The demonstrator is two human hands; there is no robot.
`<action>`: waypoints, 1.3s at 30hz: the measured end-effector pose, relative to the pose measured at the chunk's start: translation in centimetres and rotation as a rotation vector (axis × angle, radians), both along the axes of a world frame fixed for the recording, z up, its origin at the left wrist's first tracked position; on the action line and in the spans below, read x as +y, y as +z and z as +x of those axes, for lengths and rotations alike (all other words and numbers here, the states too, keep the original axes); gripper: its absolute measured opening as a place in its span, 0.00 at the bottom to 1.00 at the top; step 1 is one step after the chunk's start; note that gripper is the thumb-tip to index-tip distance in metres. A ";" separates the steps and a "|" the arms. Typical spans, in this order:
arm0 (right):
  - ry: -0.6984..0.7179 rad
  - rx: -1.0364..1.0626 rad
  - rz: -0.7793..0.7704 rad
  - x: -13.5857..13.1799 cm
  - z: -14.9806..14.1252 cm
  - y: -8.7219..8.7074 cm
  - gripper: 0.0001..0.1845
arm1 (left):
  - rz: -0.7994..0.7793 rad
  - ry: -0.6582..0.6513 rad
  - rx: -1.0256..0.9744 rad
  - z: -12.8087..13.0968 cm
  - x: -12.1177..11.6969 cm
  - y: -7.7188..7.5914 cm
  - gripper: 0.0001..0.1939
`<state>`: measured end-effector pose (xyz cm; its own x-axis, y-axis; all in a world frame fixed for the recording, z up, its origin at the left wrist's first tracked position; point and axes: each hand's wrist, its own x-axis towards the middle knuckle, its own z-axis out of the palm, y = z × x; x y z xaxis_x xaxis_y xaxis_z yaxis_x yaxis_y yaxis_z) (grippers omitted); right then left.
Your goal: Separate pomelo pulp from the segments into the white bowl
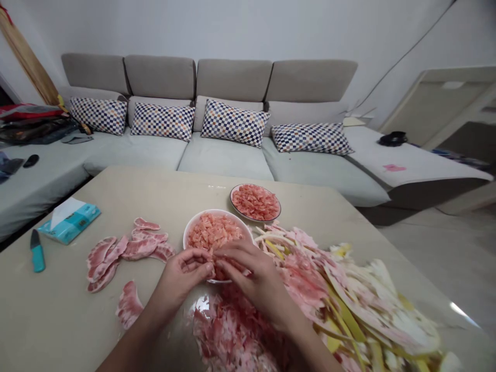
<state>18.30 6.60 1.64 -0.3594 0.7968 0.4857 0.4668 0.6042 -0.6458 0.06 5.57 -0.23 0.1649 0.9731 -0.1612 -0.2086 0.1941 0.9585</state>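
Nearest me on the table [65,320], membrane scraps [236,336] lie below my left hand [189,271] and right hand [248,266], which come together over the near side of the bowl [186,231], fingers curled and thumbs close to the fingertips; I cannot tell whether either grip pinches any of the pulp [213,231] inside it. Segments [141,249] lie left of the bowl and peel [349,310] right, with the knife [37,254] beside the tissues [72,222] at far left. Beyond the bowl, slightly right, the plate [232,200] carries more pulp, and behind the table stands the sofa [220,155] with four cushions [235,123].
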 end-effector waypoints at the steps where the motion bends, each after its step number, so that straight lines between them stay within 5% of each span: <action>1: 0.006 -0.007 0.032 -0.1 -0.1 0.0 0.10 | -0.001 -0.008 -0.001 0.0 0.0 0.1 0.11; 13: -0.051 -0.228 0.334 -0.5 -1.2 -0.2 0.08 | 0.048 -0.016 0.057 -0.1 0.0 -0.3 0.07; 23: -0.062 -0.074 0.283 -0.4 -1.4 -1.2 0.07 | -0.032 -0.012 -0.076 0.5 -0.3 -0.3 0.11; 39: -0.005 0.020 -0.081 -0.6 -1.9 -1.1 0.08 | -0.141 -0.063 -0.140 0.4 -0.1 0.2 0.13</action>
<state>16.42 6.00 0.53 -0.3457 0.8357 0.4267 0.4564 0.5471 -0.7017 0.49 5.45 -0.07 0.2548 0.9297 -0.2661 -0.3209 0.3409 0.8837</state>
